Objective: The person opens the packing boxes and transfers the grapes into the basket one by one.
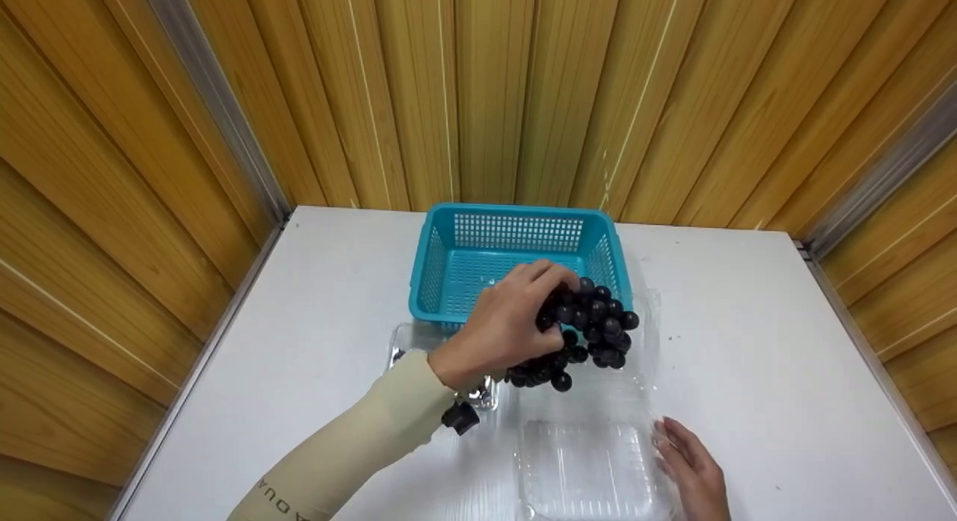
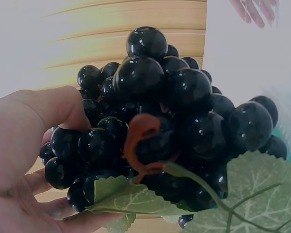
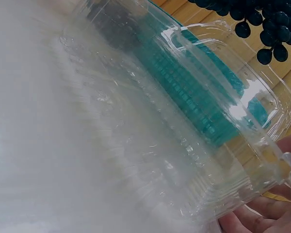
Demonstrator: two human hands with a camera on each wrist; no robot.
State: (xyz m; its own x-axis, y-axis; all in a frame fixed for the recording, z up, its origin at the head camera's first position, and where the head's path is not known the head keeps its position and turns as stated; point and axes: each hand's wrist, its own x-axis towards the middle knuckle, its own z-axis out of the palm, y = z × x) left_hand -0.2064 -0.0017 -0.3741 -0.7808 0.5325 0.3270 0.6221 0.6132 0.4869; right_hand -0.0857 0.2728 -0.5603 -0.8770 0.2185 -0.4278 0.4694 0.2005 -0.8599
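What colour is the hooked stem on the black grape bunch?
Reddish brown; the hooked stem shows best in left wrist view.

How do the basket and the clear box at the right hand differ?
Basket is teal; box is see-through.
Basket has lattice walls; box has ribbed ones.
Basket stands farther back; box is nearer the person, its edge held by the right hand.
Shared: both are open-topped and roughly rectangular.
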